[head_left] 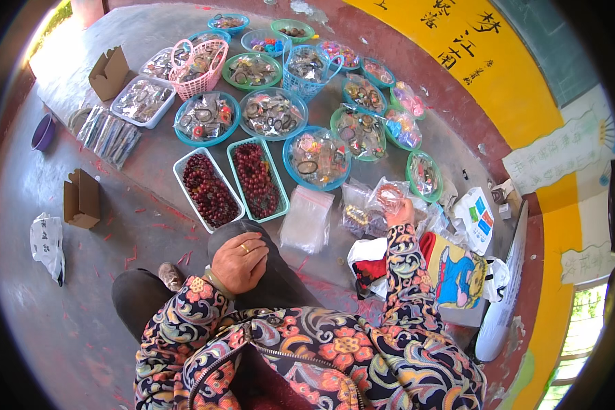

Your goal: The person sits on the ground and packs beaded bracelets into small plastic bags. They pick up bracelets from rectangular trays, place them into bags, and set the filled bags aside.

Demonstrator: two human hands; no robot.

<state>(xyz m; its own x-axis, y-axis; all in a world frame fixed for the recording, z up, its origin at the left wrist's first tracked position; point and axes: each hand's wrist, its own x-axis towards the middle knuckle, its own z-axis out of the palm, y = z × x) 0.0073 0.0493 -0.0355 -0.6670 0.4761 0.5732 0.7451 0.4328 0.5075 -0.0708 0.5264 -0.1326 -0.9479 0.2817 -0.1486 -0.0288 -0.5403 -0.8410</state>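
My right hand (pixel 400 213) reaches out to the right and grips a clear plastic bag (pixel 387 196) with reddish-brown rings or bracelets inside. Below and left of it lie clear bags of beaded pieces (pixel 354 212), purple and pale in colour. My left hand (pixel 240 262) rests on my raised knee, fingers curled together, with a ring on one finger and nothing visible in its grasp. Just beyond that knee stand a white tray (pixel 178 166) and a pale green tray (pixel 284 197), both full of dark red beaded loops. A stack of clear empty bags (pixel 307 220) lies between my hands.
Several round baskets, such as a blue basket (pixel 288 168), hold bagged trinkets farther off. A pink handled basket (pixel 199 87) and cardboard boxes (pixel 82 199) stand left. At right are a white shopping bag (pixel 473 217) and a colourful cartoon-print bag (pixel 456 273) beside the wall.
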